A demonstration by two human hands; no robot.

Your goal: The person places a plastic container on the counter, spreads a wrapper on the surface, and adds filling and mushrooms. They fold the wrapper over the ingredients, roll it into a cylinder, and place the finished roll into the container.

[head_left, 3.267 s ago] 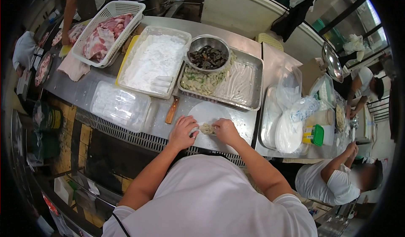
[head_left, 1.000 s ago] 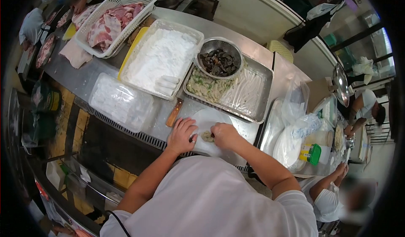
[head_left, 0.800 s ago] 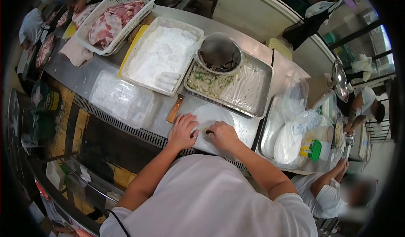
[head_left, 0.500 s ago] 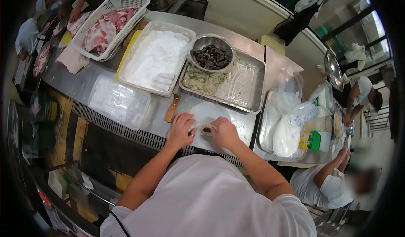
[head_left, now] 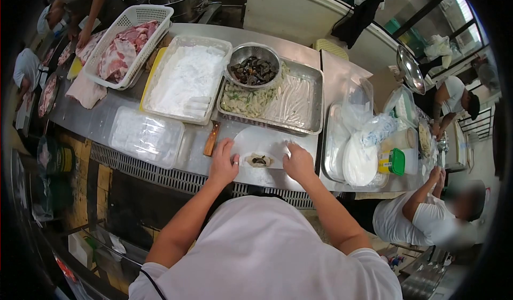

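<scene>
A pale piece with dark filling in its middle (head_left: pixel 258 161) lies on a thin round white sheet (head_left: pixel 262 138) on the steel counter. My left hand (head_left: pixel 224 162) rests at the sheet's left side, fingers apart and holding nothing. On the right side, my right hand (head_left: pixel 299 162) is open too, its fingers on or just over the sheet's edge. Left of my left hand lies a wooden-handled tool (head_left: pixel 212 138). Behind the sheet stands a metal tray (head_left: pixel 317 102) with a greenish-white mixture, and a perforated bowl of dark pieces (head_left: pixel 255 66) rests on it.
Further left are a tub of white powder (head_left: pixel 184 78), a lidded clear container (head_left: pixel 146 137) and a white basket of raw meat (head_left: pixel 128 46). At right are a tray with plastic bags (head_left: pixel 334 139) and a green-lidded tub (head_left: pixel 396 161). Co-workers stand at both sides.
Both hands have moved apart, away from the filled piece, which now shows whole between them. The camera view has shifted slightly.
</scene>
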